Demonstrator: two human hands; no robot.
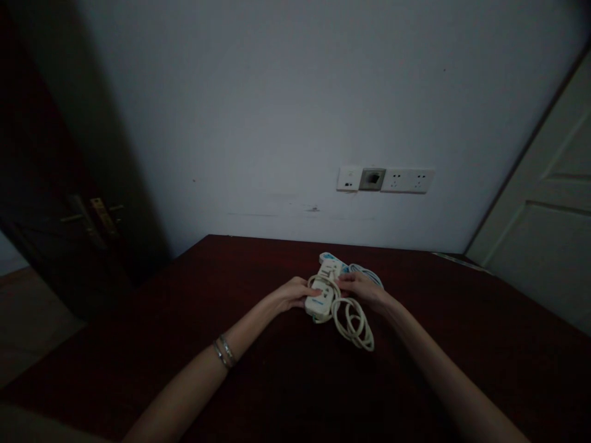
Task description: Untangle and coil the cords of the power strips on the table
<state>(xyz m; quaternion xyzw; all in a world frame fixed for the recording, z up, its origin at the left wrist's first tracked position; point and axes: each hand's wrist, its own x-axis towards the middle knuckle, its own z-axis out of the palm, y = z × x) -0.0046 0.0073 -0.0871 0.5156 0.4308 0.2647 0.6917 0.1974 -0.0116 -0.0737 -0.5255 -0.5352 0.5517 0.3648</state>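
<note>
A white power strip [322,296] lies on the dark red table [258,369], its cream cord [353,323] coiled in loops toward me. My left hand [292,293] grips the strip's left side, thumb on top. My right hand [362,287] holds the strip's right side where the cord loops around it, fingers closed on it. A second white strip with blue markings [333,259] and a pale blue-white cord [369,274] lie just behind my hands. Thin bracelets [224,352] circle my left wrist.
A row of wall sockets [385,179] sits on the white wall above the table's far edge. A dark door with a brass handle [95,215] stands at the left, a white door [549,234] at the right.
</note>
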